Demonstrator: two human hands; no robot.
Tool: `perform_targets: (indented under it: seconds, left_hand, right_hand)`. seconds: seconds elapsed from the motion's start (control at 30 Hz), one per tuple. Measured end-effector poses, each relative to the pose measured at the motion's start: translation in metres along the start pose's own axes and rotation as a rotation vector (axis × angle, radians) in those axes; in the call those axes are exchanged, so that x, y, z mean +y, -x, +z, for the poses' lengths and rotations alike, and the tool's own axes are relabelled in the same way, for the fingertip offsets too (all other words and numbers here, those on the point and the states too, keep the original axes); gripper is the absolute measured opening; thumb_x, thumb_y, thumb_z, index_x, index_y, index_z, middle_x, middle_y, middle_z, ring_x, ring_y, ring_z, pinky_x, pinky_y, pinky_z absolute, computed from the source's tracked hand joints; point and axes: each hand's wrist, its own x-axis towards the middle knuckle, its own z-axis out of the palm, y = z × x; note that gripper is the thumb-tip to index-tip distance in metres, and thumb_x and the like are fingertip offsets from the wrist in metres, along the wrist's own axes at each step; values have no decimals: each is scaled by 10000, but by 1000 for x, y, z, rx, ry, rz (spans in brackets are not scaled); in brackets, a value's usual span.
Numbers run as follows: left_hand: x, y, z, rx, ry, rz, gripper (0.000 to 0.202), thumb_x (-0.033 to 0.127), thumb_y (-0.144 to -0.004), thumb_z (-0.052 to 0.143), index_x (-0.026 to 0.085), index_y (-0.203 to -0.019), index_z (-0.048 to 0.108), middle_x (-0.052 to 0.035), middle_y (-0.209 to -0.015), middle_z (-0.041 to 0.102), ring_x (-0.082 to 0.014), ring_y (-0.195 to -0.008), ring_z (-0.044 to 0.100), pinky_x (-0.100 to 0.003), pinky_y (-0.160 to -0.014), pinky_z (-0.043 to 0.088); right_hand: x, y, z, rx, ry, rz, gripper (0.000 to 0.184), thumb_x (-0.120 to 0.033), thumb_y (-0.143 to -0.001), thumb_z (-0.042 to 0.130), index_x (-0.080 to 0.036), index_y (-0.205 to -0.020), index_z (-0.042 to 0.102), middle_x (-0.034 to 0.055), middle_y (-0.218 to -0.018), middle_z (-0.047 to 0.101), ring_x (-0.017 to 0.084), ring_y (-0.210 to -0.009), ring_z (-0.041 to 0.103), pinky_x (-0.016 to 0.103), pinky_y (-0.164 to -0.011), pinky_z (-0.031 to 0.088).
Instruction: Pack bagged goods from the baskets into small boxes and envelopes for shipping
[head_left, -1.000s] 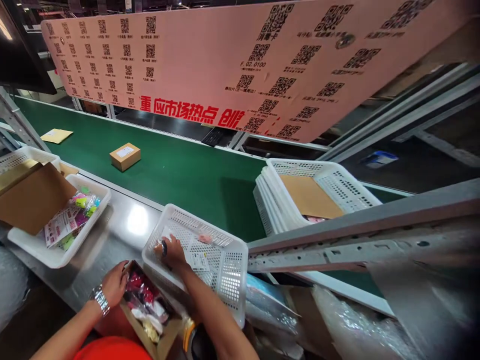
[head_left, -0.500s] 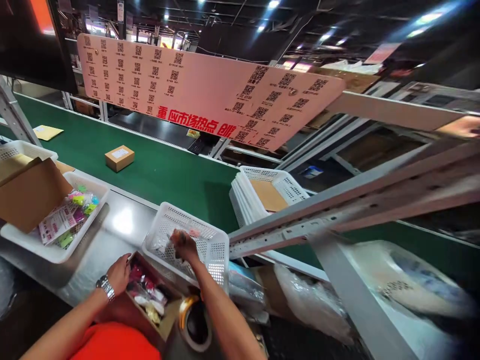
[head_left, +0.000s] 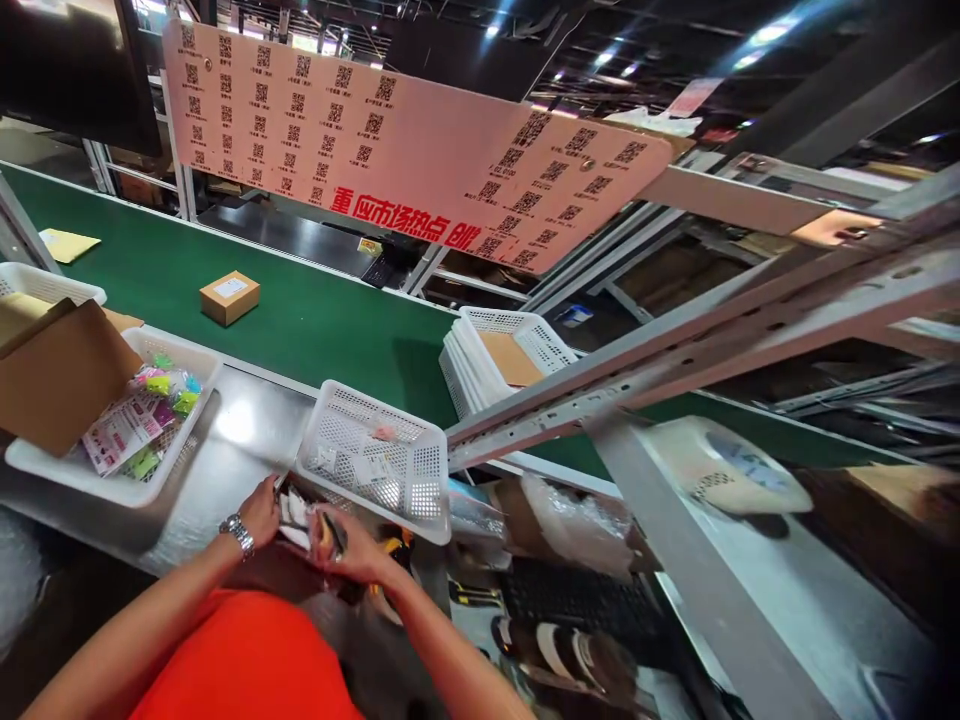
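Note:
My left hand (head_left: 262, 515), with a metal watch at the wrist, grips the edge of a cardboard box (head_left: 289, 565) close to my body. Packed inside are white and reddish items in clear plastic (head_left: 296, 515), partly covered by my hands. Over the box's right side is my right hand (head_left: 352, 550), its fingers closed on or among the packed items; exactly what they hold is unclear. Just beyond stands a white perforated basket (head_left: 435, 480), in which lie a few small clear packets (head_left: 373, 468) and a pinkish piece (head_left: 383, 432).
Left stands another white basket (head_left: 135, 490) with colourful bagged items and an open carton (head_left: 67, 380). A green conveyor belt (head_left: 322, 340) carries a small parcel (head_left: 229, 298). Stacked baskets (head_left: 465, 370) stand beyond a slanting metal beam (head_left: 675, 360). Tape (head_left: 727, 465) lies right.
My right hand has come back from the white basket to the box. My left hand remains at the box's edge. The view has shifted, showing more of the right side.

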Motion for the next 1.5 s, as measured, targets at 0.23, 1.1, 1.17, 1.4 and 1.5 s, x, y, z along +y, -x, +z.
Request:
perform_targets:
  seconds: [0.23,1.1,1.17,1.4,1.5]
  left_hand:
    - [-10,7,-11,28,54,95,609,180,-974,469,113,-1579,470,-206,-1508,645,-287,-1391,626,-463,-1228,477]
    - [84,45,-17,-382,-501,358,900,407,-880,832,342,-1678,422,-174,-1727,382,-428,-1572,392,-607,-1274,383]
    - [93,43,-13,-376,-520,322,774,402,-911,797,299,-1624,515,-183,-1633,493,-408,-1501,476,-561,-1242,427]
    - [114,27,1,-373,-686,179,515,351,-938,726,236,-1438,686,-175,-1421,627,-393,-1344,577,-504,-1123,499]
    - [118,21,11,-381,-775,136,513,311,-935,720,195,-1433,686,-196,-1428,630,-395,-1335,588,-494,-1103,506]
  right_hand:
    - [2,-10,0,-100,-58,165,1106,-291,-510,974,-204,-1530,553,151,-1500,675,374,-1379,629,525,-1247,438]
    - [20,64,24,411,566,-73,291,-224,-1010,600,-242,-1262,745,131,-1132,735,302,-1025,699,441,-890,607]
    - [16,59,23,272,556,-71,271,-185,-987,621,-222,-1210,771,133,-1133,763,298,-1027,719,393,-865,599]
    - [34,30,-38,79,167,-130,344,-361,-1046,555,-267,-1279,789,78,-1209,839,268,-1122,772,357,-1000,562]
    - [64,-21,-73,183,193,33,411,-331,-1059,487,-257,-1363,755,73,-1337,805,254,-1205,752,361,-1082,535]
